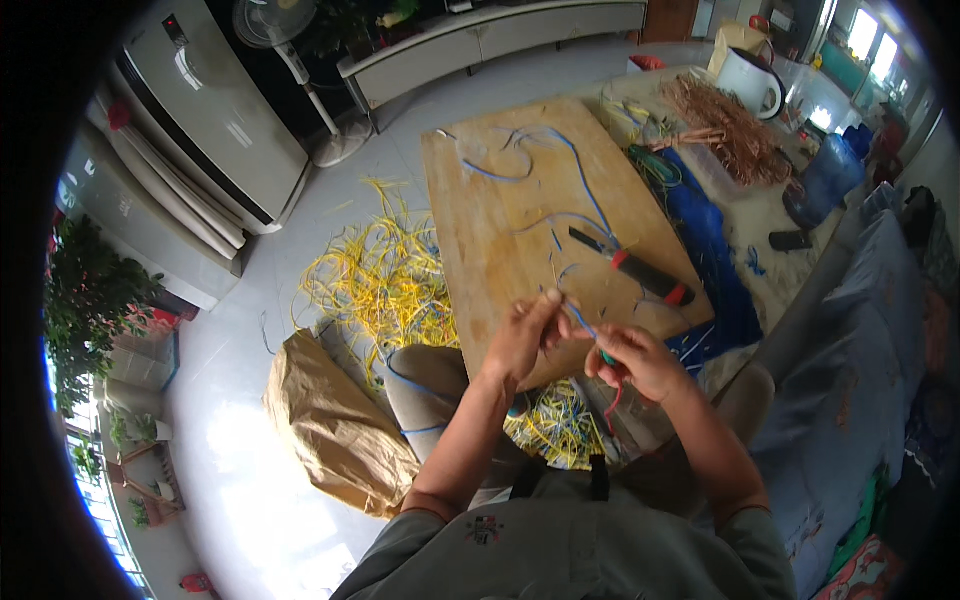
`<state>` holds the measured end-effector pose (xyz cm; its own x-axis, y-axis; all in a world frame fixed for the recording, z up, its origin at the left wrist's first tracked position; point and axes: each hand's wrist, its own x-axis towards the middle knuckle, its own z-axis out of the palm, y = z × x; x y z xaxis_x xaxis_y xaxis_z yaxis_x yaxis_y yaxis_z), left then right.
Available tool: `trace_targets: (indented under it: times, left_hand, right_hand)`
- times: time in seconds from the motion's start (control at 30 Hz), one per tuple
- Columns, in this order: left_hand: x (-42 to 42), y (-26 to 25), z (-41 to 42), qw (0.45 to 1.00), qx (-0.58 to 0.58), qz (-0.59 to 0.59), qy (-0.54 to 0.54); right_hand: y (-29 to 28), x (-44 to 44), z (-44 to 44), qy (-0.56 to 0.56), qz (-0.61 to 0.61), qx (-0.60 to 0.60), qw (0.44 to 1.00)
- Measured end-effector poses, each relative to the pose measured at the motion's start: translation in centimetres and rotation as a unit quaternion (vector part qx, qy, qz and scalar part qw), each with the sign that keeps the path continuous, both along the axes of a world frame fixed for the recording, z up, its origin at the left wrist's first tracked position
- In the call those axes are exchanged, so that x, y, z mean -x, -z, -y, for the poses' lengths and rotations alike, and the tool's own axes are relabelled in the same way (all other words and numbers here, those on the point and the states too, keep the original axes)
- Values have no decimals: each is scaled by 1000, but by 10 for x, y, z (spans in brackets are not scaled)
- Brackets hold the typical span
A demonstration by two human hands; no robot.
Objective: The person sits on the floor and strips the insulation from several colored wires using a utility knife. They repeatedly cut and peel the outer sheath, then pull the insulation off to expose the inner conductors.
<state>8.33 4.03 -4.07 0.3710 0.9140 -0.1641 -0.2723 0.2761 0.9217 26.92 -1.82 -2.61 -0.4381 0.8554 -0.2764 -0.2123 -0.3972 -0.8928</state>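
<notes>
A thin blue insulated wire runs between my two hands above a wooden board. My left hand pinches one end between thumb and fingertips, and a short, thin bare-looking strand sticks up past the thumb. The same wire is gripped by my right hand further along. Something green with a red curved part shows under the right fingers; what it is stays unclear. On the board beyond my hands lies a utility knife with a black and red handle. Loose blue wires curl across the board.
Yellow stripped insulation heaps on the floor left of the board, with more scraps below it. A brown paper sack lies by my left leg. Bundled copper wire, a white kettle and a blue water jug occupy the right side.
</notes>
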Motion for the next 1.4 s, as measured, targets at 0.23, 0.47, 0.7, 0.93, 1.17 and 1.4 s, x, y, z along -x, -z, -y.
trace_targets:
  times: [0.23,0.47,0.7,0.93,1.17,1.4]
  left_hand:
    - [1,-2,-24,997,20,58,49]
    - [-5,-4,-14,995,32,73,66]
    - [-5,7,-16,990,27,123,60]
    - [-3,6,-10,991,-7,104,80]
    - [2,-12,29,781,-440,-330,-295]
    - [-17,3,52,976,-129,-149,-91]
  right_hand:
    - [21,-3,1,51,-140,26,988]
    - [19,-8,2,74,-145,30,986]
    - [11,2,6,87,-153,62,982]
    - [17,-1,8,97,-155,67,981]
    - [11,5,15,178,-67,23,981]
    - [18,25,17,184,125,-192,956]
